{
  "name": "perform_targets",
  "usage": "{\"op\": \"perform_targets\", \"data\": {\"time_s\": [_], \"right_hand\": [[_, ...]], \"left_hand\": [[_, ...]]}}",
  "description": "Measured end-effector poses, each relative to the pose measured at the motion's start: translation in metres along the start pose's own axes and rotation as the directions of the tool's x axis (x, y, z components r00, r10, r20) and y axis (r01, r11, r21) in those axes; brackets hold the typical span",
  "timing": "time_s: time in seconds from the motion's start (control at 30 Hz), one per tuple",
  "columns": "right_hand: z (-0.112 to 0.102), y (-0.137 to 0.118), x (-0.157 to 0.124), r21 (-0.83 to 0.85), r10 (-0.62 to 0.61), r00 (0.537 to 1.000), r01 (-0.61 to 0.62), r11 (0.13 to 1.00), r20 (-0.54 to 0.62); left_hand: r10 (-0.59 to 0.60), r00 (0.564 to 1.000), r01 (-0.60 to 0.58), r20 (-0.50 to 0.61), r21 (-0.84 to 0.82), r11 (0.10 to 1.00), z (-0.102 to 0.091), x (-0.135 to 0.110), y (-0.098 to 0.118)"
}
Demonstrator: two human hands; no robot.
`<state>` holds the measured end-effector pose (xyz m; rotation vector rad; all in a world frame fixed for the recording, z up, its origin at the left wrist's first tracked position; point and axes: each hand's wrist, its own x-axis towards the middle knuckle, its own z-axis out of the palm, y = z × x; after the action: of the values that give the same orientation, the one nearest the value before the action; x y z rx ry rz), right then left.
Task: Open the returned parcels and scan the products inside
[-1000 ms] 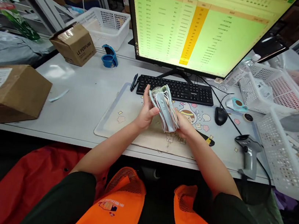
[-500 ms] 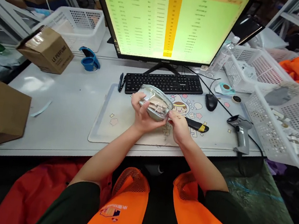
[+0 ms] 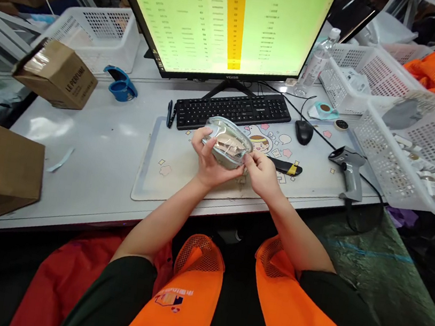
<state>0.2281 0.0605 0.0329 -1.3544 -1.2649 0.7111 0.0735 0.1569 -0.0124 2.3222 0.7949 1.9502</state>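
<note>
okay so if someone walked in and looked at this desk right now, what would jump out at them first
Probably the big monitor at the back of the desk, glowing green with a yellow column. Next, at the centre, the left hand and right hand together holding a shiny clear plastic packet above the cartoon desk mat, in front of the black keyboard.

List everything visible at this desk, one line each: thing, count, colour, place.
clear packet: one, transparent with tan contents, held over the desk mat
desk mat: one, pale with cartoon print, desk centre
keyboard: one, black, behind the mat
monitor: one, green and yellow spreadsheet, desk rear
mouse: one, black, right of keyboard
barcode scanner: one, grey, right desk edge
utility knife: one, black and yellow, on mat
pen: one, dark, left of keyboard
tape dispenser: one, blue, left rear
cardboard boxes: two, brown, left
baskets: three, white, rear left and right
water bottle: one, clear, right of monitor
left hand: grip on packet
right hand: grip on packet
</note>
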Motion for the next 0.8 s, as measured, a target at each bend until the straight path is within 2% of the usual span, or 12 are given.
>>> {"op": "perform_targets", "data": {"time_s": [0.07,0.17,0.27,0.33,0.4,0.47,0.53,0.57,0.6,0.67,0.8], "right_hand": [[-0.001,0.003,-0.001,-0.110,-0.065,0.997,0.060,0.992,-0.041],[0.007,0.011,0.000,-0.138,-0.087,0.991,0.072,0.988,-0.100],[0.022,0.020,0.001,-0.161,-0.124,0.975,0.095,0.982,-0.184],[0.033,0.025,0.002,-0.175,-0.136,0.961,0.095,0.980,-0.241],[0.041,0.029,0.003,-0.174,-0.115,0.953,0.067,0.982,-0.281],[0.044,0.031,0.004,-0.171,-0.113,0.952,0.066,0.983,-0.286],[0.039,0.031,0.005,-0.184,-0.170,0.951,0.124,0.975,-0.260],[0.035,0.031,0.006,-0.193,-0.205,0.949,0.160,0.968,-0.241],[0.029,0.030,0.007,-0.199,-0.233,0.947,0.190,0.961,-0.220],[0.015,0.027,0.009,-0.208,-0.256,0.954,0.222,0.953,-0.155],[-0.009,0.019,0.014,-0.264,-0.293,0.956,0.282,0.922,-0.003]], "left_hand": [[0.001,1.000,-0.002,-0.013,-0.037,0.999,0.001,0.002,0.004],[-0.066,0.998,0.066,-0.002,-0.056,0.996,0.005,0.001,0.005],[-0.194,0.981,0.189,-0.023,-0.131,0.973,0.006,0.000,0.001],[-0.321,0.946,0.299,-0.049,-0.255,0.920,0.005,0.005,-0.003],[-0.488,0.869,0.414,-0.082,-0.418,0.809,0.000,0.015,-0.004],[-0.662,0.746,0.505,-0.070,-0.589,0.631,-0.008,0.029,-0.001],[-0.781,0.623,0.557,0.037,-0.722,0.410,-0.017,0.045,0.007],[-0.808,0.577,0.575,0.118,-0.761,0.300,-0.022,0.051,0.013],[-0.814,0.546,0.589,0.200,-0.782,0.204,-0.027,0.057,0.019],[-0.795,0.511,0.608,0.326,-0.792,0.065,-0.036,0.062,0.032],[-0.756,0.456,0.666,0.469,-0.744,-0.060,-0.048,0.050,0.051]]}}
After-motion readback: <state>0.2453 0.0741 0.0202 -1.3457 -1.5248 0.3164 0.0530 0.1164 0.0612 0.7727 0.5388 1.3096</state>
